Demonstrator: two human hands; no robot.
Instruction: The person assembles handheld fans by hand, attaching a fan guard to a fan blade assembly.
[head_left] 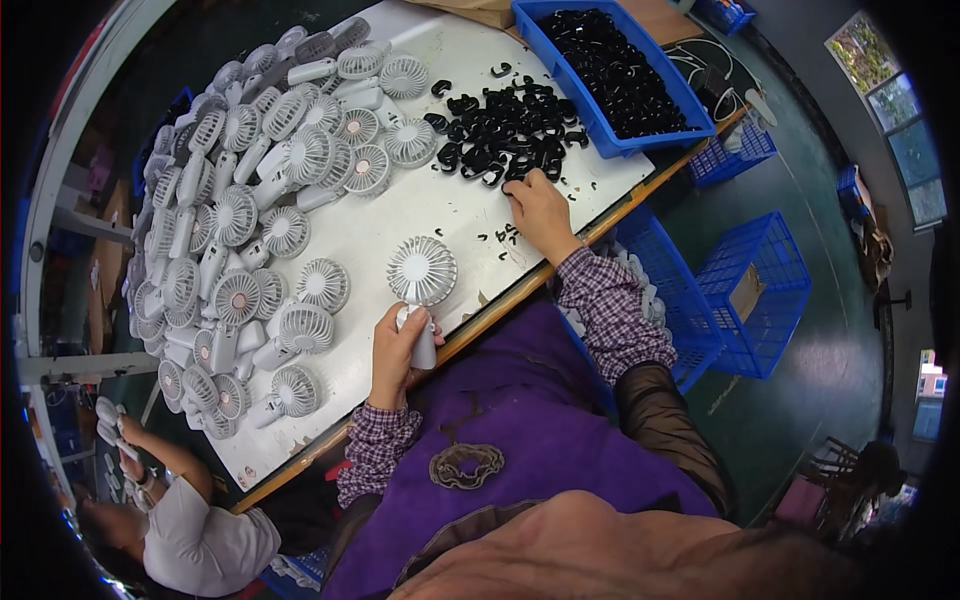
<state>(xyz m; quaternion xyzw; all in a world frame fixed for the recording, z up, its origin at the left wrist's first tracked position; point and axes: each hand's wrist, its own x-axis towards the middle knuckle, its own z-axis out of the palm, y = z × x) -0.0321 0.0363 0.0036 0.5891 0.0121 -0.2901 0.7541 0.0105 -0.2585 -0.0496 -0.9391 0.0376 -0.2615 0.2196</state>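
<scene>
My left hand is wrapped round the handle of a white handheld fan, its round caged head tilted up over the table's near edge. Beyond it, my right hand has its fingers pinched at the near side of a loose pile of small black curved plastic parts. A black part shows at the fingertips, partly covered by them. A large heap of similar white and grey handheld fans spreads over the left side of the white table.
A blue tray full of black parts stands at the table's far right. Blue crates sit on the floor to the right, one with white fans in it. At lower left, another person handles white items. Cables lie beyond the tray.
</scene>
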